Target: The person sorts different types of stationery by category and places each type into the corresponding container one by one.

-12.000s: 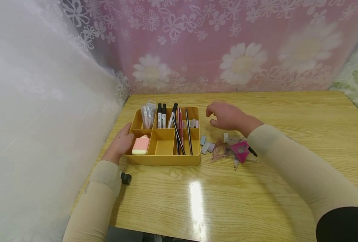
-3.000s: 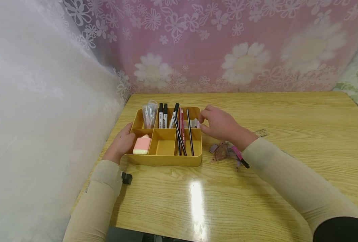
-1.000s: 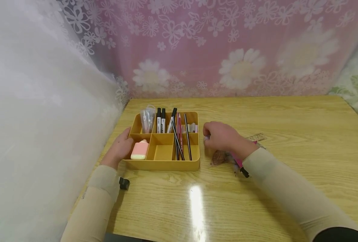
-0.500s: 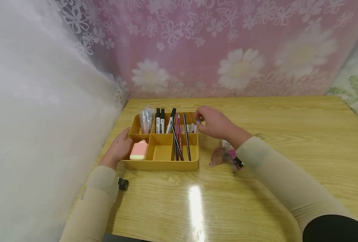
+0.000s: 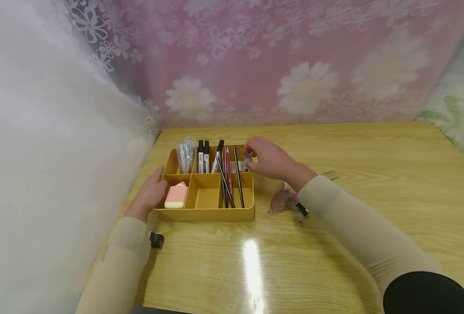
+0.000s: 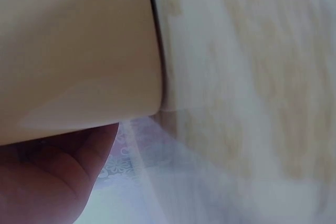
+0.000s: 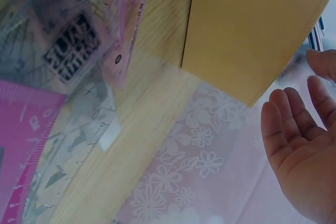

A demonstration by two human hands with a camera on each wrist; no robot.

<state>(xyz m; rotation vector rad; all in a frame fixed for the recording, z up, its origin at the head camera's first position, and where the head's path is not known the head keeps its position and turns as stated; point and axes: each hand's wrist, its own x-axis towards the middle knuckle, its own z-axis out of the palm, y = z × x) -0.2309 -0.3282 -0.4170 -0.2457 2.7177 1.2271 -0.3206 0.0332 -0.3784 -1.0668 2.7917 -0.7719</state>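
My left hand [image 5: 149, 194] grips the left side of a yellow six-compartment desk organizer [image 5: 204, 215]; in the left wrist view part of that hand lies against the organizer's wall [image 6: 79, 61]. Over the back right compartment, my right hand [image 5: 269, 158] pinches a small pale purple eraser [image 5: 247, 158] between thumb and fingers. More small pale blocks [image 5: 237, 166] lie in that compartment, partly hidden. Pencils [image 5: 228, 172] lean across the right compartments. Black-capped markers [image 5: 203, 158] stand in the back middle one. In the right wrist view the right hand [image 7: 302, 145] is beside the organizer's wall [image 7: 247, 30].
A pink-and-cream bottle [image 5: 175, 195] sits in the front left compartment, a clear pouch of pens [image 5: 186, 157] behind it. Right of the organizer lie a clear protractor [image 5: 278, 203], a magenta set square [image 7: 31, 140] and other clear rulers. A pink flowered curtain [image 5: 236, 65] hangs behind the table.
The loose blocks beside the organizer have left the table over the last several seconds. My right hand has picked up the purple one and moved it over the back right compartment. The left hand stays put.
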